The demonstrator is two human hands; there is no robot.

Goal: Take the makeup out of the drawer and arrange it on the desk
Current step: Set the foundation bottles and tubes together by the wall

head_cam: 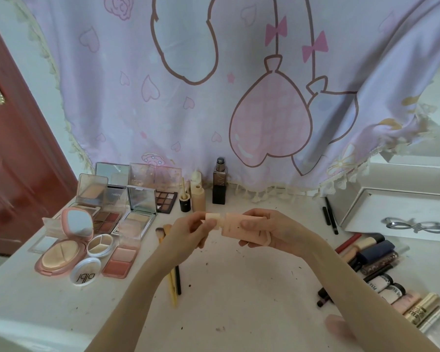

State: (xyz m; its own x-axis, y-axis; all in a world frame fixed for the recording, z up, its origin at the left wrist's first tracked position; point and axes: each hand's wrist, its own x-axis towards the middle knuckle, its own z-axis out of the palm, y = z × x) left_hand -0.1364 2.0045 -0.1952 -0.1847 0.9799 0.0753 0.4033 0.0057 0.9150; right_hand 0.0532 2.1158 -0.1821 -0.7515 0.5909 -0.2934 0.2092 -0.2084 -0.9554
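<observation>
My grip is on one thing: the right hand (267, 228) grasps a peach tube (241, 226) around its body, and the left hand (188, 231) pinches its pale cap (212, 217) with the fingertips. I hold the tube in the air, above the middle of the tabletop (239, 288). I cannot tell if the cap is going off or on.

I judge the task is well advanced. Nearest on the right, a row of tubes (389, 288) and lipsticks lies on its side near the edge; it looks less ordered, so maybe it still waits for arranging. Under my left arm lie some brushes (174, 278). On the left, a pink compact (61, 252), round pots and a blush palette (121, 257) are set close together, with open eyeshadow palettes (127, 201) standing behind them. Farther back, bottles (219, 184) stand upright near the cloth (214, 85). At far right, two pencils (329, 214) lie beside a white drawer (396, 214), which seems pulled out. I cannot see inside it, so how much is left there stays unknown.
</observation>
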